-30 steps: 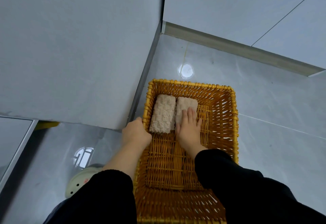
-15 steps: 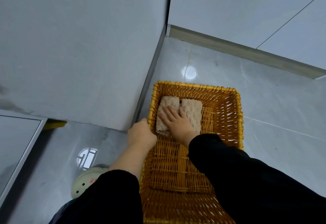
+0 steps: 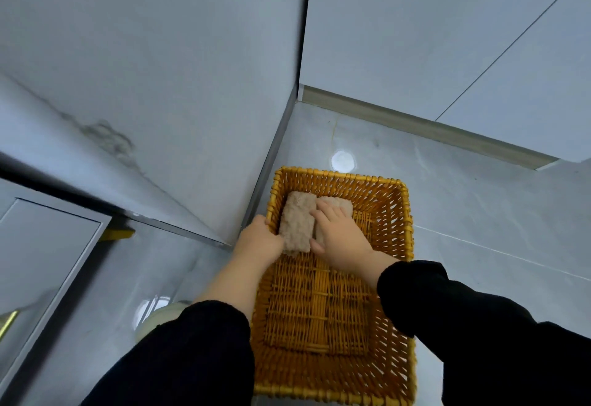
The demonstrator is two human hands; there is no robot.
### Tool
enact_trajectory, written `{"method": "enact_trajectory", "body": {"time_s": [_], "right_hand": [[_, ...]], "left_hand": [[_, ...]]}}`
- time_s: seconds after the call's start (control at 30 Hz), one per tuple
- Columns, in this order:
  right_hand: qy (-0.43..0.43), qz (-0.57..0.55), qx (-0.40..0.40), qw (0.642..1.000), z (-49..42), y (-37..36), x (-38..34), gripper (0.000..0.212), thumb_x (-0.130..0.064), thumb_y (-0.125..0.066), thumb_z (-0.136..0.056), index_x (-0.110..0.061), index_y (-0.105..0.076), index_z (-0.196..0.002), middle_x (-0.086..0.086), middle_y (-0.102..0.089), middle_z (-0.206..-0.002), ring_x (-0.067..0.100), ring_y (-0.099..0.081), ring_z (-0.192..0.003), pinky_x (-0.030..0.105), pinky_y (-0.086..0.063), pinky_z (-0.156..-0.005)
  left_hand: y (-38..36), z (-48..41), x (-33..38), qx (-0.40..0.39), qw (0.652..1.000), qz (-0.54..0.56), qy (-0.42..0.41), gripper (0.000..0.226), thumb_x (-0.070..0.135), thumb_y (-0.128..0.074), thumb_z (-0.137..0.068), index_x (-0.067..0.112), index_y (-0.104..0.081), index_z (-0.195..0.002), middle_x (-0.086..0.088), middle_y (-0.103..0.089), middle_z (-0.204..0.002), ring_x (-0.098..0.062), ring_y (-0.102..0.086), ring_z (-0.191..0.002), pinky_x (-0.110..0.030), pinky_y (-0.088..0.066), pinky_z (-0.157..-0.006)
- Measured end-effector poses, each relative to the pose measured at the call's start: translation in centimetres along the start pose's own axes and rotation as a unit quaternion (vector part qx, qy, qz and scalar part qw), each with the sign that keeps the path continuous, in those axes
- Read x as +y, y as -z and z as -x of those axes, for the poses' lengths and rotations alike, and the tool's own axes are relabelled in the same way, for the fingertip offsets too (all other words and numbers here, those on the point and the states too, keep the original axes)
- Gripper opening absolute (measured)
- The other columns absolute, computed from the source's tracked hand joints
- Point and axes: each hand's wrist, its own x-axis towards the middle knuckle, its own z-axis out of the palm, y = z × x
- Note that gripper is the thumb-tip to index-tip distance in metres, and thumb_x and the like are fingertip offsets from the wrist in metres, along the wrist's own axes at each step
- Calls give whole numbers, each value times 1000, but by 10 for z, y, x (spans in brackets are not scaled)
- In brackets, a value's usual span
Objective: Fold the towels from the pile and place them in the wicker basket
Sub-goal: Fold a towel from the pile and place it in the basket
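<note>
Note glossy grey tile floor (image 3: pixel 479 229) meeting pale wall panels (image 3: pixel 160 69) in a corner. Find rectangular wicker basket (image 3: pixel 406 245) set on the floor, left side just beside the base of the left panel. Record black sleeves (image 3: pixel 192 351) on both forearms, reaching in from the near edge. See left hand (image 3: pixel 259 242) gripping the basket's left rim, fingers curled over the edge. See right hand (image 3: pixel 342 239) inside the basket, palm down, fingers fairly straight, pressing on the right beige towel (image 3: pixel 347 206). Log left beige towel (image 3: pixel 295 223) touching it, side by side; both folded, flat on the basket bottom in the far-left corner.
</note>
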Motion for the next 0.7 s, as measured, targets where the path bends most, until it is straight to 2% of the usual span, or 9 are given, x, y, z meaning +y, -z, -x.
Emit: {"method": "enact_trajectory", "body": {"time_s": [0.1, 0.23, 0.33, 0.4, 0.53, 0.63, 0.7], "right_hand": [[11, -4, 32, 999, 12, 27, -5, 66, -42, -51, -91, -17, -28, -147, 4, -20, -157, 19, -15, -145, 33, -3, -118], [60, 53, 61, 995, 27, 67, -13, 64, -39, -51, -91, -17, -31, -146, 5, -23, -156, 21, -18, -144, 39, -13, -120], [87, 87, 84, 989, 39, 89, -30, 61, -39, -51, -91, -14, -36, -144, 8, -28, -154, 23, -24, -143, 41, -20, -118], [99, 99, 104, 985, 46, 100, -43, 58, -37, -54, -88, -11, -43, -140, 9, -38, -149, 24, -35, -138, 40, -26, -116], [155, 97, 157, 970, 62, 121, -89, 43, -24, -68, -77, -5, -64, -115, 12, -64, -119, 28, -63, -107, 39, -51, -92], [205, 99, 179, 957, 70, 135, -132, 34, -21, -69, -75, -7, -66, -106, 9, -68, -104, 26, -67, -90, 36, -57, -75], [242, 100, 183, 948, 75, 145, -164, 36, -21, -66, -76, -7, -64, -109, 8, -68, -105, 25, -66, -88, 33, -56, -71]], "left_hand": [[3, 21, 28, 9, 999, -15, -34, 42, 18, -54, -92, 13, -43, -132, -7, -55, -125, -24, -54, -109, -28, -39, -78], [18, 53, 45, 47, 990, -69, -115, 43, 12, -50, -92, 13, -43, -135, -6, -49, -134, -23, -49, -121, -33, -40, -95], [35, 80, 41, 61, 980, -116, -147, 39, 14, -49, -92, 14, -47, -131, -6, -52, -132, -23, -50, -118, -28, -39, -89], [48, 97, 36, 66, 975, -137, -160, 40, 14, -51, -91, 13, -48, -130, -7, -53, -132, -23, -50, -119, -29, -39, -91], [90, 141, 11, 70, 970, -168, -163, 45, 16, -50, -93, 14, -43, -137, -7, -46, -141, -23, -44, -128, -30, -36, -103], [127, 175, -14, 108, 969, -161, -152, 43, 17, -49, -94, 17, -44, -136, -4, -45, -143, -21, -43, -129, -29, -34, -103], [149, 198, -33, 151, 970, -136, -132, 41, 18, -50, -93, 18, -48, -134, -5, -47, -141, -22, -46, -126, -29, -37, -100]]}}
